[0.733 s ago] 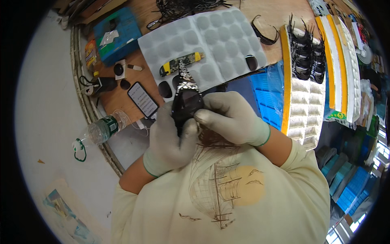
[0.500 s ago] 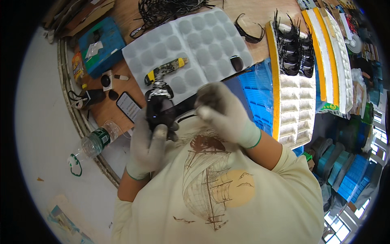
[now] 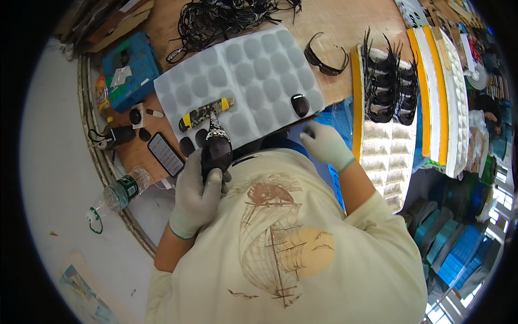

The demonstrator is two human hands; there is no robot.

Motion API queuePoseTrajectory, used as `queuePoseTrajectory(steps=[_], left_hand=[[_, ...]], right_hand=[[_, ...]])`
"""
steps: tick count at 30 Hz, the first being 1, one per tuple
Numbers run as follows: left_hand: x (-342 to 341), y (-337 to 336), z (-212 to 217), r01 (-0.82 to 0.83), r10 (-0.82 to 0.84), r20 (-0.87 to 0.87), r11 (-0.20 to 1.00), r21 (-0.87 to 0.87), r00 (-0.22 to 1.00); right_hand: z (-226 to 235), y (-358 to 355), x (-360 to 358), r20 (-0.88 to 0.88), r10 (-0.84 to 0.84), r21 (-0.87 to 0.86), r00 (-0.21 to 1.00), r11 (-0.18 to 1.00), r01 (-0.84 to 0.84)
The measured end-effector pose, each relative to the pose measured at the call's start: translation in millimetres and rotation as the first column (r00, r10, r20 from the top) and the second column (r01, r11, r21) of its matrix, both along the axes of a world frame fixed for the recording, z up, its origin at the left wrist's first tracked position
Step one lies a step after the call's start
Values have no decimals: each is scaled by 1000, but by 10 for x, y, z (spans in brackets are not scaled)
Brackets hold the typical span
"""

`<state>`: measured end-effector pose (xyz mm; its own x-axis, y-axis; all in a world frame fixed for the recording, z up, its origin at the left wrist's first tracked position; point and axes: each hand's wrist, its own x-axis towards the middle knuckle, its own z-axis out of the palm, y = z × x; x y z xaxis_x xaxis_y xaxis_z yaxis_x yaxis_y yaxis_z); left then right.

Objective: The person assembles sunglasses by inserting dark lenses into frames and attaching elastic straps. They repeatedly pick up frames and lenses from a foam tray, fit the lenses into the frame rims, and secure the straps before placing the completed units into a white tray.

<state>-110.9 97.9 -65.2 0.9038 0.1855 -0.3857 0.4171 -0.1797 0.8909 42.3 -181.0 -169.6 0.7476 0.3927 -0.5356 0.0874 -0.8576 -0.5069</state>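
Note:
My left hand (image 3: 197,197), in a pale glove, grips a pair of black sunglasses (image 3: 217,154) by the front. Their silvery patterned temple points up and away from me. My right hand (image 3: 328,144), also gloved, hangs apart from them, by the near right edge of a white tray (image 3: 229,54) with round grey pockets. Its fingers are curled, and whatever they hold is hidden. On the tray lie a dark lens (image 3: 300,105) at the right and a camouflage-and-yellow handled tool (image 3: 207,114). Two more dark lenses (image 3: 187,146) are just beyond my left hand.
Black frames are heaped (image 3: 216,24) behind the tray, with a single sunglasses frame (image 3: 325,58) to its right. A yellow-edged foam tray (image 3: 384,151) holds several sunglasses. At left are a blue box (image 3: 129,70), a phone (image 3: 166,154) and a plastic bottle (image 3: 120,191).
My right hand has moved away from the sunglasses, to the right. The left hand still holds them, now tilted so that a dark lens shows. The whole view has shifted slightly.

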Motion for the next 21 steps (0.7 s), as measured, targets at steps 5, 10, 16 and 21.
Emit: queuePoseTrajectory(steps=[5,10,16,21], left_hand=[[223,-63,57,364,-385,121,917,164,915],[395,-69,242,482,-503,143,862,157,852],[66,78,18,136,-102,157,966,-222,982],[-98,266,59,262,-231,165,944,-201,959]], right_hand=[[716,278,-17,222,-23,591,975,798,-116],[948,655,181,252,452,636,856,589,-499],[822,911,-110,205,121,660,971,715,-228],[1062,1161,-95,233,403,635,885,627,-452]])
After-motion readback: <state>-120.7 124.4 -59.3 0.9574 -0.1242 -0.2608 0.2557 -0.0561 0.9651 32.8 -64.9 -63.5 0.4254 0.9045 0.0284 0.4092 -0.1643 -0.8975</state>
